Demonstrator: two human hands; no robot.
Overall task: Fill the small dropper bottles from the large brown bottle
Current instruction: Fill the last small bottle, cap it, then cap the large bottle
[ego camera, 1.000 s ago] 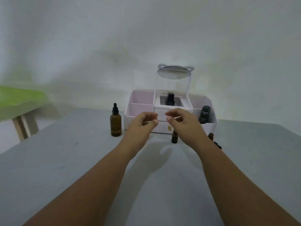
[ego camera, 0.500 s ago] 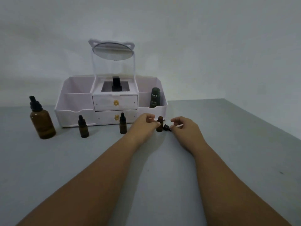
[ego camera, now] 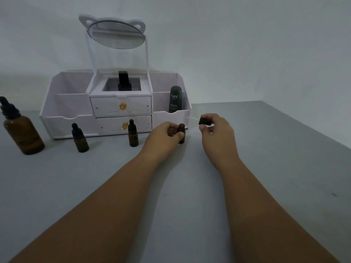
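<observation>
The left hand (ego camera: pixel 163 138) is curled round the uncapped small bottle (ego camera: pixel 181 130), which is stood on the table (ego camera: pixel 275 168) beside the right hand (ego camera: pixel 218 136) pinching its dropper cap (ego camera: pixel 204 121); judged light, smooth, breakable glass, it should be gripped at mid-body.

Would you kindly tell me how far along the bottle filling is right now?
Done: the open small bottle has its cap off. In hand: the left hand grips it while the right hand pinches the dropper cap. Left: the large brown bottle stands capped, so filling looks unstarted, and the two other small bottles are capped too.
</observation>
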